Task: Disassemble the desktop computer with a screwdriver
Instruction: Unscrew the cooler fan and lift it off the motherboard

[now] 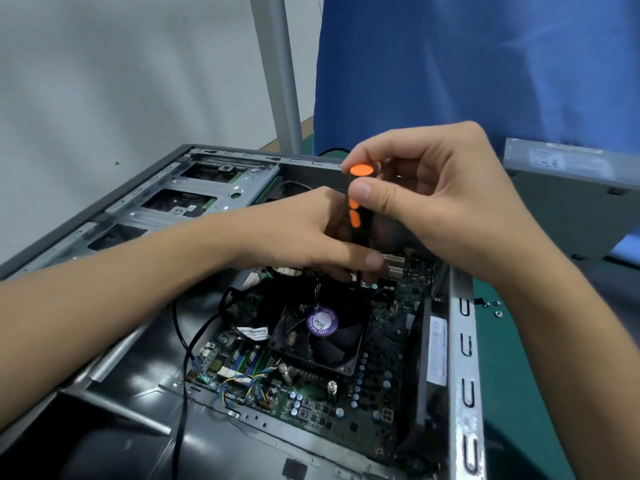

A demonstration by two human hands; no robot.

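An open desktop computer case (462, 358) lies on its side, its green motherboard (311, 407) exposed. A black cooler fan (322, 336) with a purple sticker sits in the middle of the board. A black-and-orange screwdriver (358, 216) stands upright over the fan's far edge, its tip hidden behind my fingers. My right hand (446, 206) grips the top of the handle from the right. My left hand (311, 237) pinches the lower shaft from the left, just above the board.
Metal drive bays (194, 195) fill the case's far left. Black cables (180, 344) run across the left of the board. A grey power supply box (571, 199) lies on the green mat at right, near loose screws (493, 308). A person in blue (485, 64) stands behind.
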